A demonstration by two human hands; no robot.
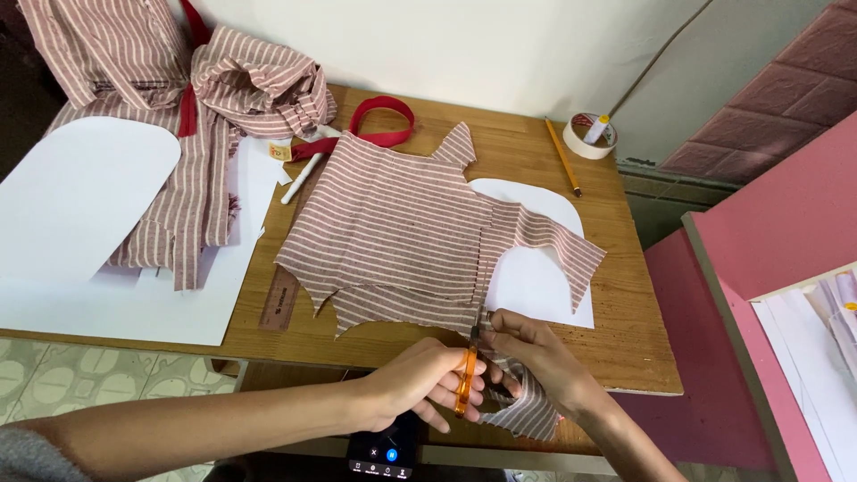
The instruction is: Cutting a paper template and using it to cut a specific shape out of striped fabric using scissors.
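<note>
At the table's (625, 357) near edge: left hand (420, 384) closed round orange-handled scissors (467, 375), blades pointing away, long axis near-to-far, touching the striped fabric's (393, 232) edge; right hand (536, 353) just beside, fingers (500, 326) pinching a hanging striped strip (527, 411). Beyond: white paper pattern (536, 286), wooden ruler (281, 303), red ribbon (379, 125), pencil (562, 156), tape roll (591, 134).

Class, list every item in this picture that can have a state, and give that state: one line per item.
scissors: blades in the fabric, gripped by left hand
striped fabric piece: flat on the table, partly cut
right hand: pinching the fabric edge
tape roll: lying flat
pencil: lying loose
red ribbon: looped
</note>
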